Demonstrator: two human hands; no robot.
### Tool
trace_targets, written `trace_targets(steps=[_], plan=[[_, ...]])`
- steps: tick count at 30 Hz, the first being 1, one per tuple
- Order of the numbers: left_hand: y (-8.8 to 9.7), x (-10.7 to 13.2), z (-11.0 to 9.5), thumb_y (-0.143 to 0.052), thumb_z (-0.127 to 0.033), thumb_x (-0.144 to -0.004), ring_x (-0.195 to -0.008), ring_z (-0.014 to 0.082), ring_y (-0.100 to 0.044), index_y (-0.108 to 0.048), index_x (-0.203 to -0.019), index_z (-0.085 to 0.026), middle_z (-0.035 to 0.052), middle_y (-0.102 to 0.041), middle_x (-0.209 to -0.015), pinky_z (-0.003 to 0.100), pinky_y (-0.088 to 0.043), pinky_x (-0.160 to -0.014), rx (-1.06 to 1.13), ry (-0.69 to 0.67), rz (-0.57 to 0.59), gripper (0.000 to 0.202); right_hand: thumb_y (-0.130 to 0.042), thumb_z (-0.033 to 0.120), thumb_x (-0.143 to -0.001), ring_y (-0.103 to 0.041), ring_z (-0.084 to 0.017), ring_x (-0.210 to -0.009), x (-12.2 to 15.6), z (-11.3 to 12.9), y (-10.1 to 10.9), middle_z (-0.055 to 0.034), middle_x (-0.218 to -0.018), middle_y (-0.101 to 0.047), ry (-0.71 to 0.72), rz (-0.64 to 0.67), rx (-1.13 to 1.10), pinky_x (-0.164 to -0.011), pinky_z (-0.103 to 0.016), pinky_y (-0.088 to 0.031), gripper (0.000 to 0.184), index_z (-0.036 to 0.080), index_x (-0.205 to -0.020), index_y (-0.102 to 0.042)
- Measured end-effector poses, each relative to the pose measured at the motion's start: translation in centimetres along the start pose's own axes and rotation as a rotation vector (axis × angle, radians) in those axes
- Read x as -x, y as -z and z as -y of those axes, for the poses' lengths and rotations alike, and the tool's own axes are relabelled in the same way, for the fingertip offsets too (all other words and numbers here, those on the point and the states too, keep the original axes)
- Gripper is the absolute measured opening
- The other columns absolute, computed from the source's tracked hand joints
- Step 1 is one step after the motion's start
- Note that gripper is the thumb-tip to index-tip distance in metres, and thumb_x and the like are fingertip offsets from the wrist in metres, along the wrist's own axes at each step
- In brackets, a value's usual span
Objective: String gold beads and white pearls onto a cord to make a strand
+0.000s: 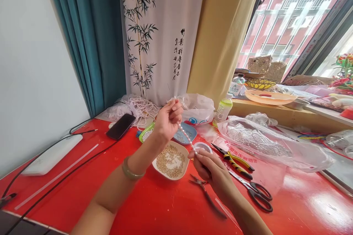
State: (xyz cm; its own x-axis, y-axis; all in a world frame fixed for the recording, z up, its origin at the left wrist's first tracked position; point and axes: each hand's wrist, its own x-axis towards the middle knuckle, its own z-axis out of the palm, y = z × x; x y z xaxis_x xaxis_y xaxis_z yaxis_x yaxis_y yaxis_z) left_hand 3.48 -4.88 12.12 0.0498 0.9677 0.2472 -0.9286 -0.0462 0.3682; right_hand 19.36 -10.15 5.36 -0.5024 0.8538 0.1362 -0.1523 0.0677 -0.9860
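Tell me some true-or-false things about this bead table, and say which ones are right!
1. The left hand and right hand hold a string of white beads between them. True.
2. The bowl below the hands is full of blue beads. False: it holds gold beads.
3. The table is red. True.
4. The right hand is holding the scissors. False: they lie on the table beside that hand.
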Motion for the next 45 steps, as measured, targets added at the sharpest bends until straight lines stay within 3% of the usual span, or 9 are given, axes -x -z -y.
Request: trace_targets(steps=[7, 17, 23, 29, 35, 39, 43, 45], plan=[[0.2, -0.2, 0.2, -0.028, -0.01, -0.09, -0.033, 0.0003, -0.023, -0.049, -0.068, -0.008, -0.0059, -0.032, -0.051, 0.011, -0.017, -0.028, 0.013, 0.0, -0.025, 0.031, -0.035, 0.025, -0.083, -0.011, -0.007, -0.042, -0.6, -1.1, 0.1, 0.0089, -0.044, -0.022, -0.098, 0.023, -0.198, -0.039, -0.022, -0.01, 0.025, 0.012, -0.082, -0.057], [0.0, -0.1, 0.8, -0.032, -0.008, -0.088, -0.032, 0.0004, -0.021, -0.05, -0.066, -0.01, -0.0058, -0.031, -0.05, 0.011, -0.016, -0.027, -0.056, 0.035, -0.07, 0.028, -0.042, 0.029, -0.078, -0.009, -0.007, -0.04, -0.7, -1.5, -0.3, 0.0103, -0.038, -0.018, -0.134, -0.01, -0.225, -0.04, -0.023, -0.01, 0.026, 0.018, -0.055, -0.043], [0.5, -0.4, 1.3, -0.033, -0.007, -0.087, -0.032, -0.0001, -0.021, -0.049, -0.066, -0.009, -0.0058, -0.032, -0.05, 0.011, -0.016, -0.027, -0.096, 0.069, -0.079, 0.027, -0.043, 0.025, -0.067, -0.028, -0.007, -0.041, -1.5, -2.4, 0.0, 0.0034, -0.044, -0.041, -0.149, 0.042, -0.318, -0.042, -0.022, -0.018, 0.015, 0.017, -0.054, -0.047], [1.8, -1.4, 2.2, -0.034, -0.008, -0.087, -0.031, -0.0002, -0.021, -0.048, -0.067, -0.009, -0.0064, -0.032, -0.05, 0.011, -0.015, -0.028, -0.136, 0.085, -0.128, 0.025, -0.043, 0.021, -0.064, -0.007, -0.006, -0.041, -1.6, -2.6, 0.5, 0.0096, -0.045, -0.019, -0.228, -0.014, -0.323, -0.038, -0.02, -0.006, 0.009, 0.018, -0.056, -0.042], [3.1, -2.4, 2.8, -0.036, -0.008, -0.086, -0.03, -0.0002, -0.02, -0.046, -0.066, -0.011, -0.007, -0.032, -0.049, 0.011, -0.013, -0.028, -0.158, 0.11, -0.176, 0.023, -0.041, 0.024, -0.061, -0.004, -0.006, -0.043, -2.0, -3.0, 0.9, 0.0101, -0.044, -0.017, -0.211, -0.069, -0.268, -0.038, -0.02, -0.003, 0.015, 0.019, -0.049, -0.034], [3.2, -2.5, 3.1, -0.037, -0.007, -0.085, -0.031, -0.0002, -0.021, -0.045, -0.064, -0.011, -0.0067, -0.033, -0.049, 0.011, -0.013, -0.029, -0.171, 0.13, -0.182, 0.023, -0.041, 0.025, -0.064, -0.007, -0.006, -0.04, -2.1, -3.4, 1.1, 0.0098, -0.041, -0.018, -0.176, -0.096, -0.231, -0.038, -0.021, -0.006, 0.021, 0.019, -0.046, -0.033], [3.2, -2.3, 3.5, -0.044, -0.007, -0.082, -0.031, -0.0005, -0.02, -0.046, -0.065, -0.011, -0.0071, -0.032, -0.049, 0.01, -0.012, -0.029, -0.19, 0.165, -0.188, 0.017, -0.04, 0.027, -0.064, -0.024, -0.007, -0.038, -2.4, -4.1, 1.4, 0.0061, -0.039, -0.032, -0.155, -0.058, -0.231, -0.041, -0.023, -0.018, 0.019, 0.019, -0.047, -0.039], [3.2, -2.3, 3.6, -0.044, -0.007, -0.082, -0.031, -0.0006, -0.02, -0.046, -0.065, -0.011, -0.0071, -0.032, -0.049, 0.01, -0.011, -0.029, -0.197, 0.181, -0.19, 0.017, -0.04, 0.027, -0.062, -0.024, -0.007, -0.039, -2.6, -4.4, 1.5, 0.0056, -0.04, -0.032, -0.155, -0.042, -0.237, -0.041, -0.023, -0.018, 0.017, 0.019, -0.047, -0.039]])
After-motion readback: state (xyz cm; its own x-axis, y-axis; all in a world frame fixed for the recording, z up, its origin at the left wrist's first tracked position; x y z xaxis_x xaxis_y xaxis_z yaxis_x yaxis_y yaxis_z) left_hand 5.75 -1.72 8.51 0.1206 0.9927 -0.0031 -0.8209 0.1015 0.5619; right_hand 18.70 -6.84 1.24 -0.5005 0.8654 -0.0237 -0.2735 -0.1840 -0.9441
